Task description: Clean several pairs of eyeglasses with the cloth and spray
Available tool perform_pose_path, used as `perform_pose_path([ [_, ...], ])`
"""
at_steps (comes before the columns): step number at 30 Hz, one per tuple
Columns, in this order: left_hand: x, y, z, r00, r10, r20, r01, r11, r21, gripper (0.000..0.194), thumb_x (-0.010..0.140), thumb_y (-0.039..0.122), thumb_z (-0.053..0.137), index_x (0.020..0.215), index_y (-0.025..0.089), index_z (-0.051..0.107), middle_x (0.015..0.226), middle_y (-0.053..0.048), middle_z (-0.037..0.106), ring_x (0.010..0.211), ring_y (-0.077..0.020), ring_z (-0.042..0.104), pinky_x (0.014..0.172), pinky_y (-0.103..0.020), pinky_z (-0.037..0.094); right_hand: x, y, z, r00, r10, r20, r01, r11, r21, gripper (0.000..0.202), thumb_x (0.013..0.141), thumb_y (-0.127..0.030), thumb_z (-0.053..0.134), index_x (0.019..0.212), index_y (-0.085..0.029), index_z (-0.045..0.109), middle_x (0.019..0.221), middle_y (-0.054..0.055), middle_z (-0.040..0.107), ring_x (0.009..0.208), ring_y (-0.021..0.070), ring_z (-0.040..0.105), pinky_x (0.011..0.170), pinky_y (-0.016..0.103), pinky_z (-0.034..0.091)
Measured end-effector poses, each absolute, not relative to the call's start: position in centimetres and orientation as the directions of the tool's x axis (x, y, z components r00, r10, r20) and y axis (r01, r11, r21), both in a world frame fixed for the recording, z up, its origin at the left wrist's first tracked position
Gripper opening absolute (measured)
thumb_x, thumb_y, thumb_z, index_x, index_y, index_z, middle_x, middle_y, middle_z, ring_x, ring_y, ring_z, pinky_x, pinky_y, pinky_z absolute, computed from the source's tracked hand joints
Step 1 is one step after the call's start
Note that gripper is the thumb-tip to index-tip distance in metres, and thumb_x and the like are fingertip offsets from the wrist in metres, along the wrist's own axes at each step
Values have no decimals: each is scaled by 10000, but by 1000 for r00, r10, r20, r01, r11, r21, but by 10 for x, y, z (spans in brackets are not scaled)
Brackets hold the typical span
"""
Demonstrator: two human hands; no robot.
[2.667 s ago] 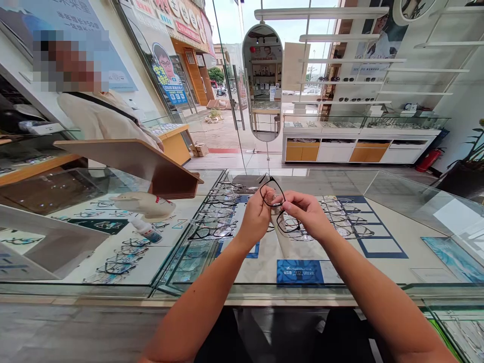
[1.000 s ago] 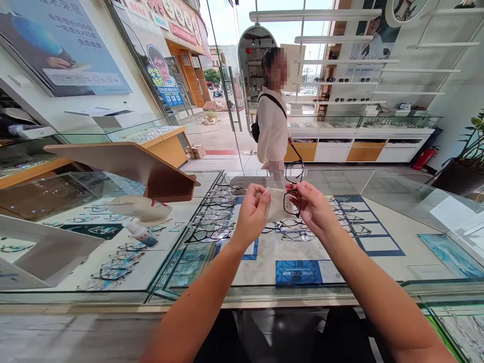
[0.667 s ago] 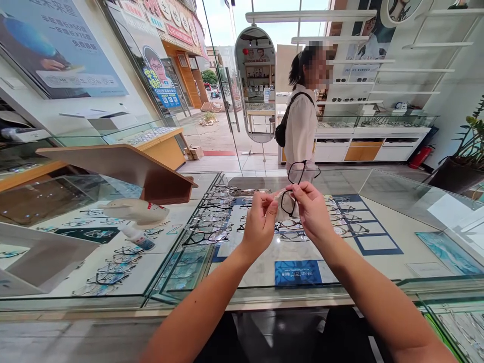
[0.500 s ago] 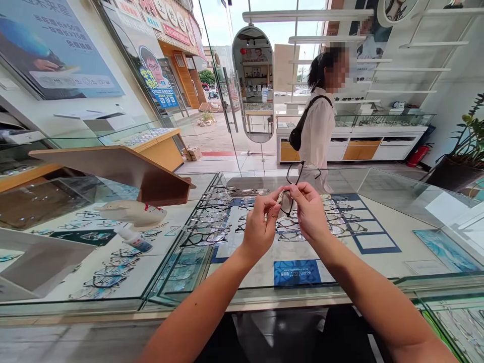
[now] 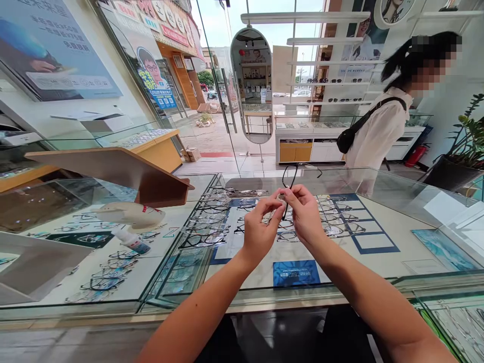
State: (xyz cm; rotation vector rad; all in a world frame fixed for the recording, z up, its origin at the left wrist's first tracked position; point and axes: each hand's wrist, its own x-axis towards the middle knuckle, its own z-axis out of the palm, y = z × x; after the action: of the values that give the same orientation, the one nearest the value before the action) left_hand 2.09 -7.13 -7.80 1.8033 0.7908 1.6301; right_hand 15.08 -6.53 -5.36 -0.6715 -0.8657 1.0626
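A pair of dark-rimmed eyeglasses (image 5: 290, 175) is held up over the glass counter, one rim and a temple arm showing above my fingers. My right hand (image 5: 307, 214) pinches the frame between thumb and fingers. Close beside it, my left hand (image 5: 260, 227) is closed at the fingertips on a small pale piece (image 5: 282, 197) against the lower lens; whether it is a cloth, I cannot tell. Fingers hide part of that lens. Below the glass lie rows of eyeglasses (image 5: 207, 240), and a blue card (image 5: 296, 274) sits nearer me.
On the left stand a brown wooden stand (image 5: 113, 169), a pale bottle-like object (image 5: 130, 216) and a small white bottle (image 5: 133, 241). Beyond the counter are an oval mirror (image 5: 251, 85), a walking person (image 5: 381, 126) and a potted plant (image 5: 465, 136).
The eyeglasses have turned a little and shifted slightly left in my hands, and less of the pale piece shows. The person beyond the counter has walked to the right.
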Motion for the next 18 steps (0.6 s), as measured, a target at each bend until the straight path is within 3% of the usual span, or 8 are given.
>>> perform_pose_path([
  [6, 22, -68, -75, 70, 848, 526, -162, -510, 845, 292, 927, 351, 865, 1101, 212, 677, 1429, -154, 752, 1278, -262, 754, 1102, -399, 585, 152, -65, -54, 186, 945, 269, -498, 327, -803, 372, 759, -510, 974, 823, -256, 710, 873, -9, 713, 874, 173, 613, 845, 309, 484],
  [10, 19, -66, -70, 110, 875, 471, -236, -437, 868, 296, 883, 354, 901, 975, 196, 668, 1528, -168, 678, 1278, -278, 745, 1082, -392, 580, 153, -65, -52, 172, 951, 256, -520, 309, -796, 378, 735, -506, 992, 807, -255, 718, 871, -12, 705, 860, 165, 608, 836, 299, 490],
  [14, 18, -65, -68, 133, 879, 458, -179, -433, 884, 291, 911, 438, 858, 907, 170, 747, 1437, -182, 713, 1169, -272, 760, 971, -362, 603, 154, -67, -49, 166, 957, 239, -537, 291, -792, 380, 711, -496, 1007, 814, -253, 733, 873, -15, 703, 843, 153, 602, 803, 275, 497],
  [18, 19, -64, -66, 105, 886, 451, -195, -427, 883, 341, 887, 495, 868, 899, 172, 761, 1202, -133, 768, 1001, -216, 757, 882, -322, 606, 155, -68, -46, 130, 972, 197, -571, 236, -786, 402, 685, -495, 1021, 808, -250, 728, 856, -22, 709, 777, 133, 594, 710, 247, 482],
])
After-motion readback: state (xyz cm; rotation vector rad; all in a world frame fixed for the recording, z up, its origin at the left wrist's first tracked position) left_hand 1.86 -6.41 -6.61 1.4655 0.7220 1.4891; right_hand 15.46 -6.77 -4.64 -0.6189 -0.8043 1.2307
